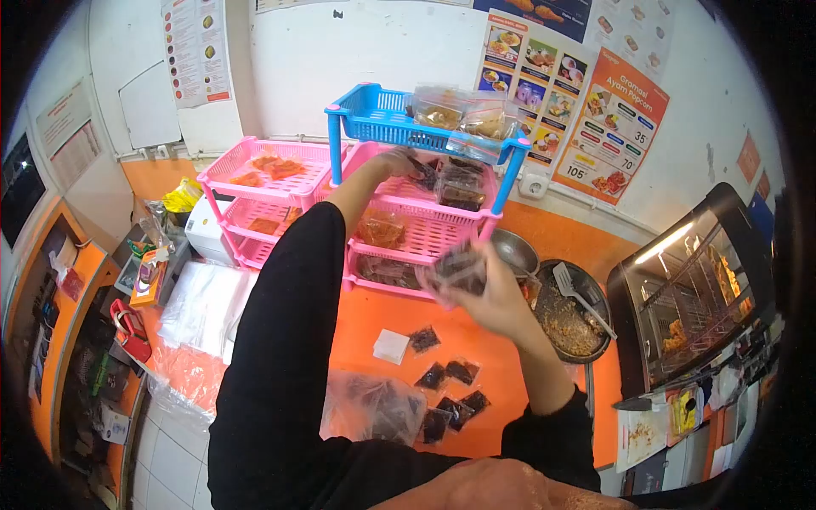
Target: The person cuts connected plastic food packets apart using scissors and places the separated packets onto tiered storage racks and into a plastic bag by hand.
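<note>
Orange poster (609, 127) ("Gramasi Ayam Popcorn"), dark packet (459, 269) in right hand (497, 299).

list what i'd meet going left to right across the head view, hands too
Red object, whitish plastic pile, left hand, right hand holding a dark packet, dark pan of food, glass display case.

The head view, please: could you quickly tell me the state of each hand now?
Left hand: at the dark packets; whether its grip is closed cannot be told.
Right hand: closed, holding a blurred, dark-filled clear packet.
</note>
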Demonstrator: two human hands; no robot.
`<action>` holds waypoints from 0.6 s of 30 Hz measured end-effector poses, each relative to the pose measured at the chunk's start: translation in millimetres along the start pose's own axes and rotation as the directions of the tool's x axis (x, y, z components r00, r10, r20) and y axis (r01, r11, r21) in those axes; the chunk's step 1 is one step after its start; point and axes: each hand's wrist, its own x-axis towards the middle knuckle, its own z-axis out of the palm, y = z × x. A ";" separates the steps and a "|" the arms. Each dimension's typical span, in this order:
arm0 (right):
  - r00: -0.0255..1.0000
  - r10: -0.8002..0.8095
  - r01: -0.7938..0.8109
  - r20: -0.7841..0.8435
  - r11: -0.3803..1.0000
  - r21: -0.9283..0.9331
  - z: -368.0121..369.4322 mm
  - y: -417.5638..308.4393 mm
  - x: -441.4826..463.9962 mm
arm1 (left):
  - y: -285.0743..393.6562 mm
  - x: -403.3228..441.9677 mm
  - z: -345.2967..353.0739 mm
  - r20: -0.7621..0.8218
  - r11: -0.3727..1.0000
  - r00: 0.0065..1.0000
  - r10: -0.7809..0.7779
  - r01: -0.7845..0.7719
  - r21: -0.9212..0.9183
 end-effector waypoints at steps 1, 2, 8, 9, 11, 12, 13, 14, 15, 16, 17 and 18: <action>0.998 -0.057 0.058 -0.029 0.998 0.014 1.4 -1.3 20.0 | -6.3 1.0 -2.0 0.000 0.998 1.000 0.024 -0.024 0.058; 0.992 -0.105 0.100 -0.069 0.992 -0.082 2.2 -1.2 40.0 | -14.3 3.8 -2.7 -0.019 0.991 0.999 0.051 -0.048 0.125; 0.831 -0.557 0.369 -0.021 0.578 -0.728 13.8 6.1 136.0 | -6.6 -2.5 -12.4 -0.284 0.935 0.957 0.053 0.052 0.350; 0.812 -0.583 0.394 0.034 0.504 -0.768 15.6 11.8 148.2 | -7.1 -6.1 -17.4 -0.298 0.946 0.955 0.004 0.093 0.311; 0.788 -0.609 0.420 0.088 0.428 -0.800 20.2 28.1 169.3 | -8.9 -10.0 -25.0 -0.306 0.954 0.949 -0.073 0.155 0.255; 0.821 -0.559 0.391 0.117 0.402 -0.828 23.7 37.8 174.9 | -9.9 -11.1 -26.9 -0.312 0.955 0.944 -0.105 0.184 0.235; 0.852 -0.504 0.364 0.143 0.372 -0.854 28.5 40.8 178.6 | -11.3 -11.0 -28.6 -0.313 0.955 0.941 -0.126 0.201 0.220; 0.879 -0.446 0.339 0.167 0.339 -0.878 31.8 43.5 182.2 | -12.2 -10.4 -29.3 -0.315 0.954 0.938 -0.146 0.217 0.205; 0.923 -0.354 0.287 0.150 0.373 -0.882 34.1 45.1 187.2 | -12.7 -9.5 -30.2 -0.313 0.955 0.937 -0.157 0.225 0.195; 0.958 -0.257 0.230 0.131 0.404 -0.885 36.4 44.9 192.7 | -13.0 -8.6 -30.4 -0.310 0.954 0.935 -0.169 0.235 0.187; 0.982 -0.155 0.170 0.113 0.430 -0.887 37.2 45.6 197.8 | -13.1 -7.6 -30.9 -0.307 0.954 0.935 -0.177 0.239 0.180; 0.984 -0.132 0.164 0.117 0.451 -0.877 35.5 51.1 204.8 | -13.0 -6.7 -31.3 -0.305 0.953 0.935 -0.183 0.245 0.177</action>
